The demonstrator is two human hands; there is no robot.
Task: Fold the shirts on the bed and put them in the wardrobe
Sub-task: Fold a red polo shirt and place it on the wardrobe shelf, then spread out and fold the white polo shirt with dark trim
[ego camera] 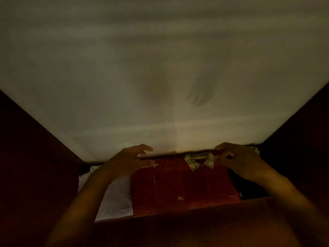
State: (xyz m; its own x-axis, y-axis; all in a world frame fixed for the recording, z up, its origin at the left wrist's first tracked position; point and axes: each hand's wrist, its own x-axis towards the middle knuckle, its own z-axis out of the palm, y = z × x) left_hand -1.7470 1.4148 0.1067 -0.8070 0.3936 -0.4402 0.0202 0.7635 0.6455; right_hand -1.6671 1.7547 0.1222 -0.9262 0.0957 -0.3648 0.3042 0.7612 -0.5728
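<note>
1. Red folded shirt with a beige plaid collar [185,184] lies flat on the dark wooden wardrobe shelf [178,216] directly in front of you, its collar at the far end.
2. Your left hand [131,162] sits at the far left corner of the red folded shirt. The index finger is stretched forward and the other fingers are bent close to the cloth's edge. It touches the shirt, but the dim, blurred view does not let you tell whether it grips the fabric or only rests there.
3. Your right hand [236,157] is at the far right corner of the red folded shirt, just right of the collar. Its thumb and fingertips pinch the far edge of the cloth.
4. A white, finely checked folded shirt [115,198] lies just left of the red folded shirt, touching its left edge and partly hidden under your left forearm.
5. A dark garment [249,189] lies against the right edge of the red folded shirt, too dark for you to make out further.
6. A pale back wall [160,68] rises right behind the far edge of the red folded shirt, with soft shadows of your hands on it.
7. Dark wooden side panels [26,157] close in the space left and right of the red folded shirt.
</note>
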